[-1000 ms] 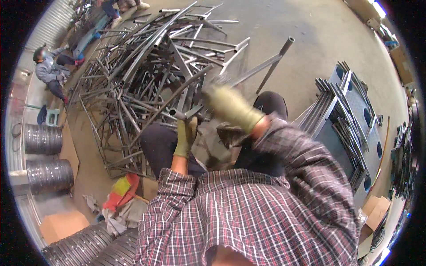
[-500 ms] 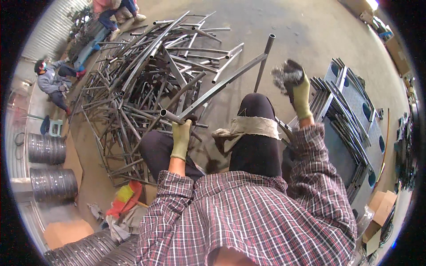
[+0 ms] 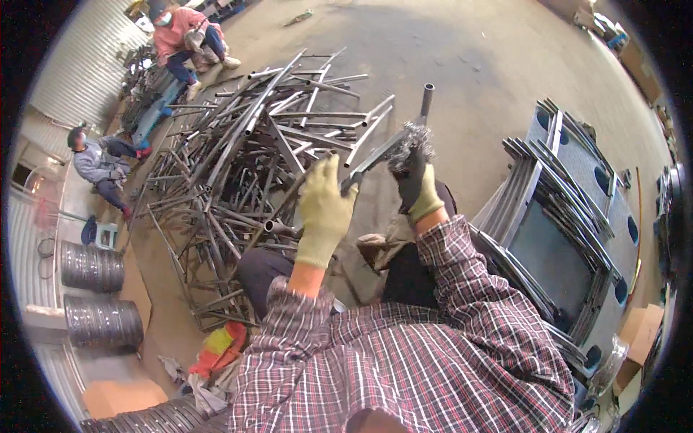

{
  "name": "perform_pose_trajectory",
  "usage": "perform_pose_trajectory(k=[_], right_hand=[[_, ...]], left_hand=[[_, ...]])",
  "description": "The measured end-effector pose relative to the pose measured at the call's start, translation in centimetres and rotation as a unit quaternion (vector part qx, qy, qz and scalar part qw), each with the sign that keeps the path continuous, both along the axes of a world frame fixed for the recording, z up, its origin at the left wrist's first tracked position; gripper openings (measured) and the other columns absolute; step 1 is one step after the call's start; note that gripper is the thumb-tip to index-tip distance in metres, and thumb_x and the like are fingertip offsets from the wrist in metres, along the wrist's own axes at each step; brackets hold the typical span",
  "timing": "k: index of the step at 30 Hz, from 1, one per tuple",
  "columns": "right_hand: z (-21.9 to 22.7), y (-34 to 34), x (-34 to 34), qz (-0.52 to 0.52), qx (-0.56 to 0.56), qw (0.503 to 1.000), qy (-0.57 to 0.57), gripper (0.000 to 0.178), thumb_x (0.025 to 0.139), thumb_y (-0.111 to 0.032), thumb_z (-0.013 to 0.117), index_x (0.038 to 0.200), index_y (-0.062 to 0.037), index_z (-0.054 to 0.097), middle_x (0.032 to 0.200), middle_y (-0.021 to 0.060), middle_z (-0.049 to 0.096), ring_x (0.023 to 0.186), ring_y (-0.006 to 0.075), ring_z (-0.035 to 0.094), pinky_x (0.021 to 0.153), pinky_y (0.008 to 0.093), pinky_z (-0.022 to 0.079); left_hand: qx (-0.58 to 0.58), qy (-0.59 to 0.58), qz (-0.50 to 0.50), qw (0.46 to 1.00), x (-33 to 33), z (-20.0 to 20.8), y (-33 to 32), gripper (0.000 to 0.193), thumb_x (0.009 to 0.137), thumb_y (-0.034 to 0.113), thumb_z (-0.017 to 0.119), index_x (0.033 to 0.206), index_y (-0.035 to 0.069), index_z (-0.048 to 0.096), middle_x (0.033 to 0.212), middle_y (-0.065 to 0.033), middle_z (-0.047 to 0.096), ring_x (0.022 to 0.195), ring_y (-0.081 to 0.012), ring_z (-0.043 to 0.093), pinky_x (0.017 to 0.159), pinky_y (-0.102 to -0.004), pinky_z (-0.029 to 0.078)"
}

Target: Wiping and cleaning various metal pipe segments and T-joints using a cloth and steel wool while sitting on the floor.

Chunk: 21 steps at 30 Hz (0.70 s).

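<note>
My left hand (image 3: 325,213), in a pale yellow glove with dark palm coating, lies over the crossbar of a metal tube frame, fingers stretched and thumb apart. The frame (image 3: 375,154) slants across my lap. One open tube end (image 3: 271,226) shows beside my left wrist, and an upright tube (image 3: 427,102) stands at the far end. My right hand (image 3: 417,189), gloved alike, is closed on a wad of steel wool (image 3: 414,142). The wool is against the crossbar near the upright tube, hiding part of the joint.
A tangled heap of metal frames (image 3: 238,155) lies ahead on the left. Stacked frames (image 3: 556,180) lean on a blue-grey perforated panel at the right. Black coils (image 3: 90,267) stand at the left. Two people (image 3: 101,162) sit beyond the heap. A cardboard box (image 3: 641,332) is at lower right.
My right hand has moved left and down with the steel wool, onto the crossbar. My left hand has loosened its grip near the tube end and moved up along the bar.
</note>
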State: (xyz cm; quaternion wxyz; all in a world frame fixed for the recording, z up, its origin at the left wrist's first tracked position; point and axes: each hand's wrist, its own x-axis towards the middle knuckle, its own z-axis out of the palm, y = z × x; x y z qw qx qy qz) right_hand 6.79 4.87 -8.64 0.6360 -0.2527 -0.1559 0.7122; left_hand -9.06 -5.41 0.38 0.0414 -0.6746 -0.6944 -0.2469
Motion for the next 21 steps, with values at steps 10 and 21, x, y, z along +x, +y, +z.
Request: perform_pose_trajectory(k=[10,21], right_hand=[[2.2,2.2,-1.2,0.047,0.005,0.999,0.0,0.043,0.102,-0.03,0.047,0.141,-0.0141,0.038,0.103,0.0078,0.062,0.099,0.028,0.061,0.1,0.0451,0.046],[-1.1,4.6,3.2,0.133,0.347,0.923,-0.096,0.033,0.101,-0.029,0.048,0.133,-0.0173,0.049,0.116,0.002,0.06,0.11,0.0229,0.057,0.104,0.0457,0.043]], left_hand=[[-0.007,0.029,0.03,0.999,-0.8,-4.2,-1.9,0.015,0.088,0.019,0.052,0.08,0.011,0.061,0.064,-0.0115,0.065,0.057,-0.0298,0.067,0.05,-0.0429,0.052],[-0.094,-0.09,0.011,0.991,-1.0,0.3,-5.5,0.019,0.083,0.024,0.065,0.088,0.006,0.06,0.073,-0.015,0.067,0.069,-0.034,0.068,0.061,-0.0461,0.053]])
